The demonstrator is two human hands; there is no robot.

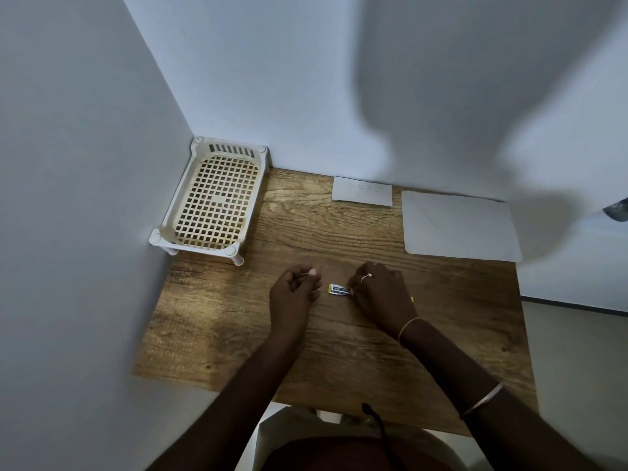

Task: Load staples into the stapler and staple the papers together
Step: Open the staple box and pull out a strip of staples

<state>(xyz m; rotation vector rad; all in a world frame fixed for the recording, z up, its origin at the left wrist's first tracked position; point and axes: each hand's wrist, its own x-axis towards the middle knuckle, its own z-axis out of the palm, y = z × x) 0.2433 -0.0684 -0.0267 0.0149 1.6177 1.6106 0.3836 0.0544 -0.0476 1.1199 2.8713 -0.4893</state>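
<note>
Wooden desk (pixel 339 334): staple box (pixel 339 289) open, right hand (pixel 380 294) grip holding it, left hand (pixel 295 290) loosely curled.

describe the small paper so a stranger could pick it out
On the wooden table, look along the far edge by the wall. The small paper lies between the lattice tray and the large sheet; it is the smaller, narrower one.

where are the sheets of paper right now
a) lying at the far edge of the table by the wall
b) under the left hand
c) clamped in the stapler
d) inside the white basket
a: two white sheets, a small paper and a larger paper, lie flat at the far edge of the table against the wall, apart from both hands; the basket holds nothing visible.
</note>
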